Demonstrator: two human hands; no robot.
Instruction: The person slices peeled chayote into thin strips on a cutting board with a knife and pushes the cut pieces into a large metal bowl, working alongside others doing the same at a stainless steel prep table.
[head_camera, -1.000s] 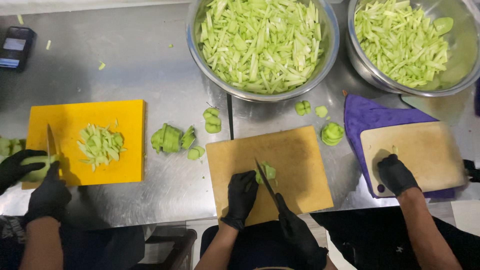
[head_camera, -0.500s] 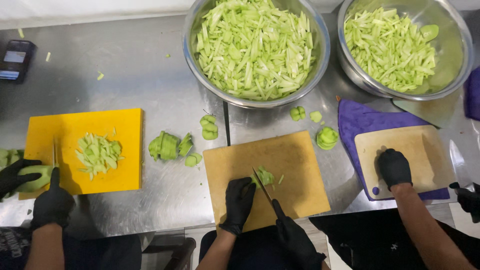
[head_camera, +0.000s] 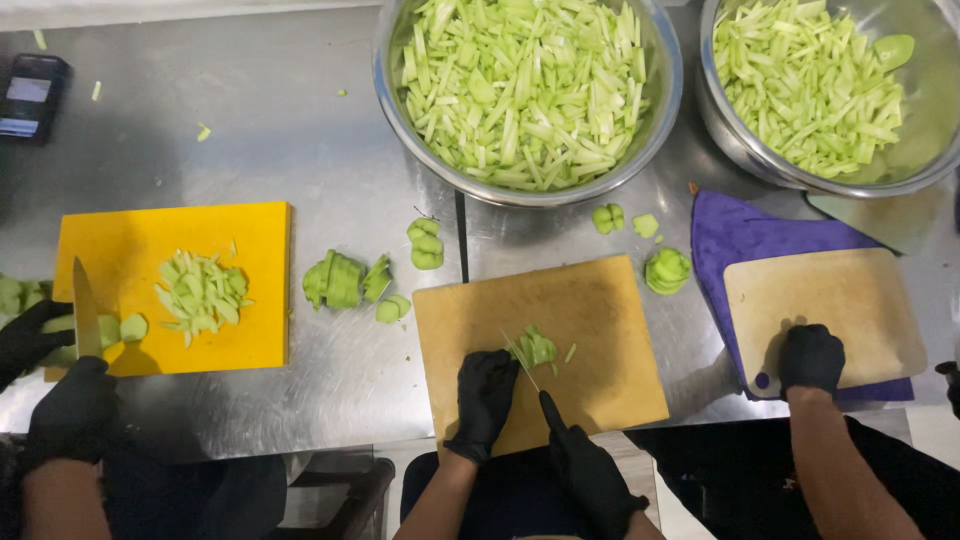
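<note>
A commercial kitchen: a stainless steel counter (head_camera: 280, 130), two big metal bowls (head_camera: 660, 110) of sliced green vegetable at twelve and two o'clock, several cutting boards (head_camera: 600, 370) alongside.

Person's own body, seen from above at the near edge of the wooden cutting board (head_camera: 560, 340). Left hand (head_camera: 484, 392) and right hand (head_camera: 585, 470): each covered by a black, close-fitting disposable glove ending at the wrist. Forearms below the gloves: bare, no sleeves. Torso beneath the board's edge: dark clothing.
</note>
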